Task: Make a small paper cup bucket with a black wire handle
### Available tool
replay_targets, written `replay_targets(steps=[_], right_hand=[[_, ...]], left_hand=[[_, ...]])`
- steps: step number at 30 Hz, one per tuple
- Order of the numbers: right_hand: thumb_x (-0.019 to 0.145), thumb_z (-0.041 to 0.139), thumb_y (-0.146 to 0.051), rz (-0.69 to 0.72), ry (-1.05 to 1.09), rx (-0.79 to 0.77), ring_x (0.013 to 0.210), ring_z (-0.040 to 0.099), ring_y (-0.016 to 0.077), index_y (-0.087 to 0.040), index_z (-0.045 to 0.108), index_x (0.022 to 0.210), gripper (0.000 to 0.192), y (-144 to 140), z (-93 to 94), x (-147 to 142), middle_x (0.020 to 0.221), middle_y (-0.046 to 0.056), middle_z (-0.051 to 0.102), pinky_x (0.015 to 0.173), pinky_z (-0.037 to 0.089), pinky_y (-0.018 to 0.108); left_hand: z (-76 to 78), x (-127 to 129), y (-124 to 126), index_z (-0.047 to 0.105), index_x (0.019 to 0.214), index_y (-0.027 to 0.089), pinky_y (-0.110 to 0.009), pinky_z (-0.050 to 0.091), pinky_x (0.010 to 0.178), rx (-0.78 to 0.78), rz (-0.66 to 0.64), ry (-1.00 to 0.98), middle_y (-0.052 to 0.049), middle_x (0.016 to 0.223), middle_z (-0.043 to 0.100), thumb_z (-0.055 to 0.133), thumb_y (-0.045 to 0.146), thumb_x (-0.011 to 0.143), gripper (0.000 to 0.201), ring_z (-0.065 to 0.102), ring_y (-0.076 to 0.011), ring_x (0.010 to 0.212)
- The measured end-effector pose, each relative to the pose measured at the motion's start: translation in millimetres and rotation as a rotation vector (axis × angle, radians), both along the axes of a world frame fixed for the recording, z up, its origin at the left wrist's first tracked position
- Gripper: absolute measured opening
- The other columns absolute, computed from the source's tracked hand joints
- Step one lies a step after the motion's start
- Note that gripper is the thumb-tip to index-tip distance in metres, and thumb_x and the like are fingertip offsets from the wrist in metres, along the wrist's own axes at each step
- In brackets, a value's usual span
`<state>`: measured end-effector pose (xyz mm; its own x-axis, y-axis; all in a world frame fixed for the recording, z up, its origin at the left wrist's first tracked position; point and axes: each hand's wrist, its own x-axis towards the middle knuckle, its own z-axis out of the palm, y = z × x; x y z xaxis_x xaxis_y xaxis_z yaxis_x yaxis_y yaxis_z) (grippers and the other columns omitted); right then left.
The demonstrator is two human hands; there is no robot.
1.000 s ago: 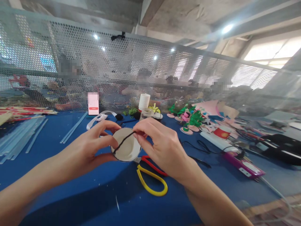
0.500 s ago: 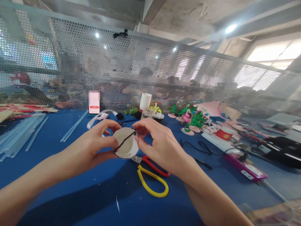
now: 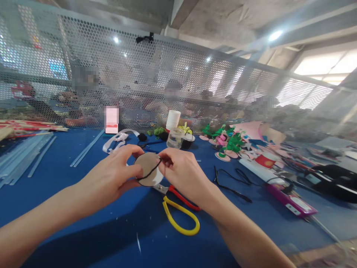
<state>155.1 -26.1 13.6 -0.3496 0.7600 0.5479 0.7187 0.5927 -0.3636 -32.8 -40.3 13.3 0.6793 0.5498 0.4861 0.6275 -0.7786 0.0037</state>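
My left hand (image 3: pixel 111 176) grips a round pale disc (image 3: pixel 147 167) by its left edge, thumb on its face. A thin black cord (image 3: pixel 152 172) runs across the disc. Pinching the cord's upper end at the disc's right rim is my right hand (image 3: pixel 185 175). Both hands hover just above the blue table (image 3: pixel 83 230). Scissors with one red and one yellow handle (image 3: pixel 181 214) lie on the table right below my right hand, their blades partly hidden under the disc.
A perforated metal screen (image 3: pixel 167 82) closes the far edge of the table; people sit behind it. Clear strips (image 3: pixel 25 156) lie at left. A white spool (image 3: pixel 173 120), a clear jar (image 3: pixel 175 137), green and pink craft pieces (image 3: pixel 228 141), black cords (image 3: pixel 231 180) and a purple tool (image 3: pixel 290 199) lie at right.
The disc has tilted so its face looks smaller and darker. My right hand has closed in on the disc's right rim with the cord. Both hands sit slightly lower.
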Motion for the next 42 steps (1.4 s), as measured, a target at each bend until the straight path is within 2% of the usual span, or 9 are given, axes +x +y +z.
replay_targets(steps=[12,16,22,28,34,42], right_hand=[[0.074,0.048,-0.012,0.027,0.022,0.066,0.055,0.052,0.0099,-0.013,0.060,0.070,0.013,5.5,-6.5,0.1,0.062,0.002,0.061,0.054,0.038,0.021],[0.075,0.050,-0.015,0.068,0.024,-0.005,0.057,0.054,0.0103,-0.014,0.061,0.072,0.012,4.6,-1.8,2.5,0.064,0.002,0.063,0.055,0.039,0.022],[0.074,0.049,-0.014,0.154,0.031,-0.111,0.067,0.057,0.0119,-0.014,0.060,0.088,0.018,0.1,7.5,8.8,0.079,0.004,0.065,0.060,0.042,0.022],[0.068,0.047,-0.007,0.078,0.025,-0.074,0.058,0.053,0.0102,-0.014,0.059,0.076,0.016,4.6,-1.0,1.7,0.066,0.002,0.062,0.056,0.039,0.021],[0.067,0.048,-0.008,0.036,0.022,-0.031,0.055,0.050,0.0098,-0.014,0.058,0.073,0.013,7.9,-9.1,-3.2,0.062,0.001,0.059,0.054,0.037,0.021],[0.066,0.046,-0.006,0.049,0.000,-0.093,0.056,0.050,0.0099,-0.014,0.059,0.075,0.018,3.6,-1.1,-1.5,0.064,0.001,0.060,0.055,0.037,0.021]], left_hand=[[-0.8,2.1,-0.9,0.057,0.079,0.016,-0.033,0.042,0.077,0.003,-0.006,-0.008,-0.007,0.106,0.045,0.043,0.021,0.080,0.015,0.046,-0.0177,0.091],[-1.5,1.0,0.0,0.057,0.075,0.015,-0.032,0.043,0.074,0.030,-0.008,-0.015,-0.008,0.105,0.045,0.043,0.021,0.080,0.016,0.047,-0.0169,0.087],[-1.3,-1.4,1.8,0.057,0.077,0.016,-0.033,0.043,0.074,0.051,0.013,-0.004,-0.008,0.108,0.043,0.044,0.023,0.080,0.016,0.046,-0.0188,0.092],[-4.6,2.1,-0.3,0.058,0.078,0.016,-0.034,0.044,0.076,0.071,0.028,0.011,-0.008,0.105,0.044,0.041,0.021,0.081,0.019,0.046,-0.0187,0.092],[-10.6,3.4,1.1,0.058,0.076,0.015,-0.035,0.045,0.074,0.119,0.013,-0.010,-0.009,0.105,0.043,0.039,0.022,0.082,0.021,0.047,-0.0199,0.092],[-10.6,2.8,1.2,0.058,0.078,0.015,-0.035,0.046,0.073,0.105,0.017,-0.013,-0.009,0.105,0.044,0.040,0.022,0.082,0.020,0.047,-0.0205,0.092]])
